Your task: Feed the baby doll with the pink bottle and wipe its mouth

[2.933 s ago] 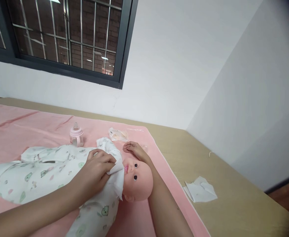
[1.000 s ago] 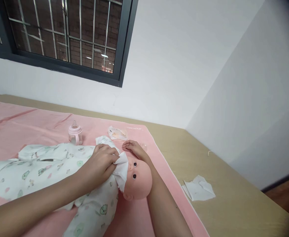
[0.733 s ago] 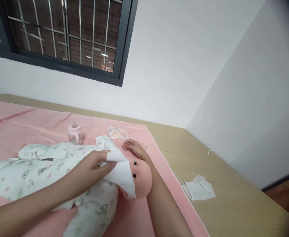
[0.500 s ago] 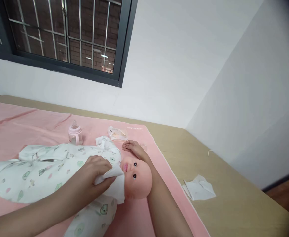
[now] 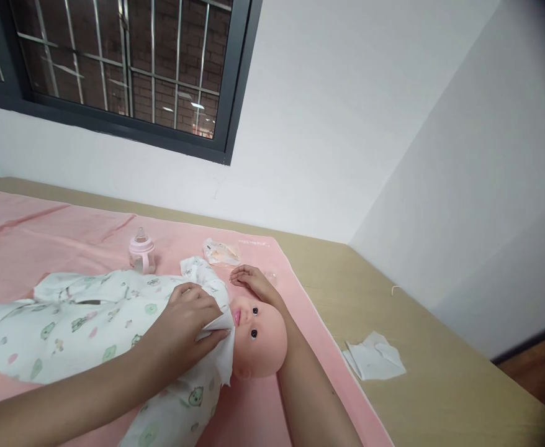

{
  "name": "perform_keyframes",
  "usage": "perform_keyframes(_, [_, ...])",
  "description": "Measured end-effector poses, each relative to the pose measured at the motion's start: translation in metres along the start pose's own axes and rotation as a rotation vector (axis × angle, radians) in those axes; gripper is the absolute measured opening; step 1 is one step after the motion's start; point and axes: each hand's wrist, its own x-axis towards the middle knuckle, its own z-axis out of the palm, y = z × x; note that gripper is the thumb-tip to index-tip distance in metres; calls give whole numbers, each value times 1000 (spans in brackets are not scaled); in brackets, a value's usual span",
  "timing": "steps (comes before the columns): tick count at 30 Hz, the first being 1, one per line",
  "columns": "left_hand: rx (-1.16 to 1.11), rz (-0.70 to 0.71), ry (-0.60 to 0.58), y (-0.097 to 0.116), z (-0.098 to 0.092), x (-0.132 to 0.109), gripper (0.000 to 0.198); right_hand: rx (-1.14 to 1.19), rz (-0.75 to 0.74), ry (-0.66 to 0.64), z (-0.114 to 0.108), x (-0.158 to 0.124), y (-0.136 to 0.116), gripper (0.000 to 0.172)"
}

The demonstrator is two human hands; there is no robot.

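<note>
A baby doll (image 5: 265, 338) in a white printed outfit lies on its back, its head to the right. My left hand (image 5: 193, 320) is closed on a white tissue (image 5: 221, 357) at the doll's neck and chin, with the tissue's loose end hanging over the shoulder. My right forearm runs along the crown of the doll's head. Beyond the head, my right hand (image 5: 250, 278) rests on the pink mat (image 5: 74, 239) with its fingers stretched out and nothing visible in them. Part of the doll's neck is hidden by the tissue.
Behind the doll stands a pink-capped baby bottle (image 5: 142, 251). A clear plastic packet (image 5: 221, 252) lies near my right hand, with a small transparent item (image 5: 271, 277) beside it. On the wooden surface (image 5: 319, 267) at right lies a folded white tissue (image 5: 377, 359). Walls and a barred window rise behind.
My left hand has shifted slightly to the right and up with the tissue, closer to the doll's chin. My right hand and the doll look nearly unmoved.
</note>
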Motion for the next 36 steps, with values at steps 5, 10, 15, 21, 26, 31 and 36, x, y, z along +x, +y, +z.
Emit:
perform_keyframes(5, [46,20,58,-2,-1,1,20,-13,-14,0,1,0,-1,16])
perform_keyframes(10, [74,17,58,-4,-4,3,18,-28,-30,3,1,-1,0,16])
perform_keyframes(15, [82,-9,41,-4,-5,6,17,-20,-3,11,0,-1,0,16])
perform_keyframes(21, [73,-18,23,-3,-6,9,18,-25,2,23,2,-2,-2,15])
perform_keyframes(26, [89,-15,-5,-2,-5,12,20,-9,-4,12,1,0,0,15])
perform_keyframes(31, [81,2,0,-2,-6,17,23,-12,-3,22,0,2,3,15])
perform_keyframes(36, [85,0,15,-3,-6,21,22,-18,1,19,1,2,2,15])
